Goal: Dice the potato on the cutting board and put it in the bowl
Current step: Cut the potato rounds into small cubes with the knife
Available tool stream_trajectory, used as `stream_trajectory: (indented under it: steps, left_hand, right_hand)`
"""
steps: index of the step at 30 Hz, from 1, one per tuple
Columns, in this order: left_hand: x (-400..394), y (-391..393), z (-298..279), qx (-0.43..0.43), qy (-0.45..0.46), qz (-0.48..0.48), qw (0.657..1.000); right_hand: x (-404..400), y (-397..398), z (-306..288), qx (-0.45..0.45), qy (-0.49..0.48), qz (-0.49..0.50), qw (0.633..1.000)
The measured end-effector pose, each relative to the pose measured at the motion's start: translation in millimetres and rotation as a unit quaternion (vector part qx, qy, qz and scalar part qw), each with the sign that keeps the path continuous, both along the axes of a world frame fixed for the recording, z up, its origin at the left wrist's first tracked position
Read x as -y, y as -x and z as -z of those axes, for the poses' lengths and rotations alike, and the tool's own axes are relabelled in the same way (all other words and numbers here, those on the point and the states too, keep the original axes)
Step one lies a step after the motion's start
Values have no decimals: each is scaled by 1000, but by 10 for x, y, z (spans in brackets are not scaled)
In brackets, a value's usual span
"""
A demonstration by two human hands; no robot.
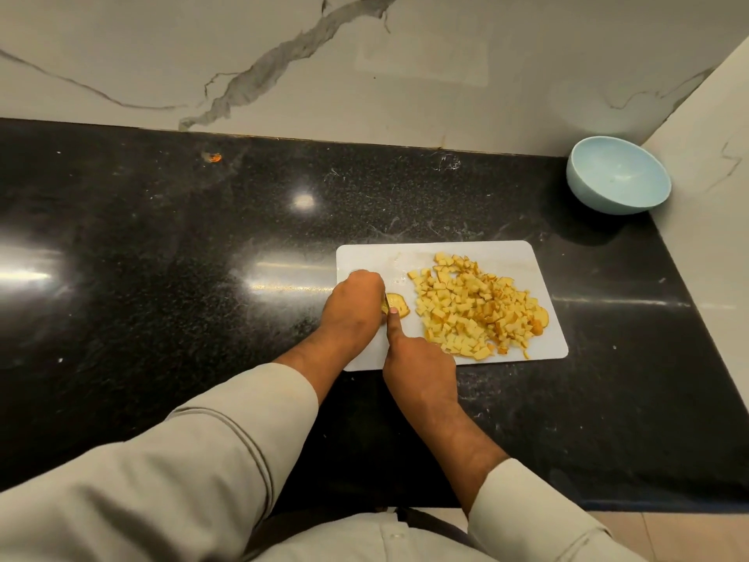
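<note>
A white cutting board [502,253] lies on the black counter. A heap of diced potato [474,308] with bits of skin covers its right half. A last potato slice [397,305] lies at the board's left. My left hand [354,308] presses down on a potato piece beside that slice, fingers curled over it. My right hand [417,358] grips a knife, index finger stretched along its spine; the blade is almost wholly hidden between the hands. The light blue bowl [618,176] stands empty in the far right corner.
The black speckled counter [162,257] stretches far to the left, with a small orange scrap [213,157] near the marble backsplash. A marble side wall [705,196] closes the right side just behind the bowl.
</note>
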State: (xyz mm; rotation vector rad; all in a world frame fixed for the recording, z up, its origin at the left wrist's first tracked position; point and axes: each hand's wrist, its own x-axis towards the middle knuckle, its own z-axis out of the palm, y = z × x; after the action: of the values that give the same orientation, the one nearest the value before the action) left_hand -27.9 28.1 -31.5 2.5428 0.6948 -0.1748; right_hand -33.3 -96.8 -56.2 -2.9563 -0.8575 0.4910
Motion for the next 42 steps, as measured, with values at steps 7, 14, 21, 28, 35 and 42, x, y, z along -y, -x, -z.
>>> stream_trajectory:
  steps: [7,14,21,28,35,42]
  left_hand:
    - [-18,-12,26,-6,22,-14,1000]
    - [-112,81,34,1,79,-26,997]
    - [-64,149,64,36,48,-44,997]
    - [-95,36,27,-25,47,-40,998]
    - [-86,-31,-13,-35,0,-31,999]
    - [-71,-43,-6,-31,-10,-16,999]
  right_hand:
    - [373,332,-13,-15,25,-2,1000]
    - [586,335,-213,-4,-4,10,1000]
    - [147,99,-118,17,-11,-20,1000]
    - [45,48,5,19,-2,-25,1000]
    - [-60,-42,-5,-7,-5,-25,1000]
    - [345,238,-11,-24,24,-30,999]
